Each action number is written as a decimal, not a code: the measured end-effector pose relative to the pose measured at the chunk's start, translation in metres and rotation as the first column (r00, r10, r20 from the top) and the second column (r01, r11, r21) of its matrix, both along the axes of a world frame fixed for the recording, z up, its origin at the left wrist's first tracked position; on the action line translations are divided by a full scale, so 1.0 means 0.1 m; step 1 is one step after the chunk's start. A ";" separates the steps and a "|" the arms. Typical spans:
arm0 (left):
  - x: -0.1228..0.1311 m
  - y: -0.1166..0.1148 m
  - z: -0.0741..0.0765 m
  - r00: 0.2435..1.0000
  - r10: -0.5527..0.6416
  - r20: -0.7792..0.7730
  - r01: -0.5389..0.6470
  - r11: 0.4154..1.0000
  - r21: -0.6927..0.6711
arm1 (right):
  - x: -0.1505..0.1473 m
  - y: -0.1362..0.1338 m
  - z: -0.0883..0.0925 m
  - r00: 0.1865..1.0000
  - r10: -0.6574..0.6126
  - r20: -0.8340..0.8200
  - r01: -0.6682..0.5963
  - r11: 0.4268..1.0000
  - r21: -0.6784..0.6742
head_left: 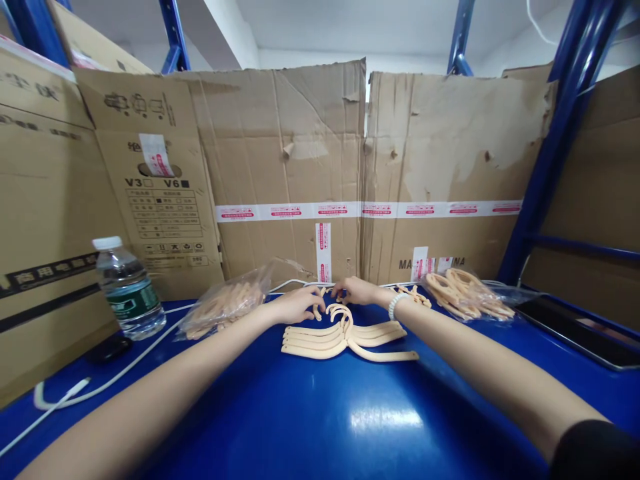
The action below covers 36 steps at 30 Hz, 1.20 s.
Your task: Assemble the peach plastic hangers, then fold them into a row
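Bent over a small, curved, beige plastic-looking piece with left hand, right hand nearby — impossible to tell if gripping with either; in front, on the glossy blue surface, nested beige plastic-looking hangers, probably grouped for compactness.

Storeroom; taped cardboard, blue racking

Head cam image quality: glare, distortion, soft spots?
Head view: white glare on the blue table, in front of the beige hangers; likely wide-angle distortion, blue post at right slanting; small print on the V3/V6 carton too soft to read; right hand's grip too small to tell.
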<state>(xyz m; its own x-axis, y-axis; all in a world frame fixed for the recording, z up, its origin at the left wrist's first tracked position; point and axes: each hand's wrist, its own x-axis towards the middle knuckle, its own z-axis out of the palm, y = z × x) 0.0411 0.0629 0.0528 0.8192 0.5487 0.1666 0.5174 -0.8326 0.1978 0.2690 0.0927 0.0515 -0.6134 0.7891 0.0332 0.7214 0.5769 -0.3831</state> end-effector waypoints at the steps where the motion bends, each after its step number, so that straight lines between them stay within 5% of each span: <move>1: 0.00 0.04 -0.01 1.000 -0.011 -0.003 0.011 1.000 -0.012 | -0.01 0.02 -0.02 1.000 -0.013 -0.003 0.013 1.000 -0.019; 6: -0.03 0.08 -0.05 0.996 -0.021 0.081 0.024 0.999 -0.035 | 0.05 0.02 -0.08 0.989 -0.106 -0.100 0.095 0.990 -0.107; 11: -0.08 -0.13 -0.01 0.944 0.067 0.322 -0.058 0.998 -0.036 | 0.22 -0.19 -0.02 0.900 -0.188 -0.393 0.145 0.980 -0.137; 17: -0.03 -0.76 0.08 0.773 0.155 0.615 -0.089 0.987 -0.137 | 0.32 -0.85 0.08 0.604 -0.258 -0.754 0.096 0.963 -0.252; 22: 0.16 -1.19 -0.06 0.624 0.263 0.736 -0.043 0.952 -0.304 | 0.13 -1.44 -0.02 0.378 -0.349 -0.857 -0.014 0.924 -0.382; 27: 0.32 -1.38 -0.23 0.353 0.577 0.737 0.163 0.737 -0.656 | -0.03 -1.73 -0.14 0.079 -0.550 -0.831 -0.183 0.812 -0.555; 31: 0.35 -1.44 -0.33 0.354 0.628 0.693 0.284 0.634 -0.719 | -0.05 -1.79 -0.21 0.077 -0.594 -0.801 -0.237 0.769 -0.594; 36: 0.34 -1.45 -0.42 0.320 0.576 0.752 0.168 0.747 -0.643 | -0.06 -1.83 -0.25 0.222 -0.576 -0.787 -0.278 0.736 -0.617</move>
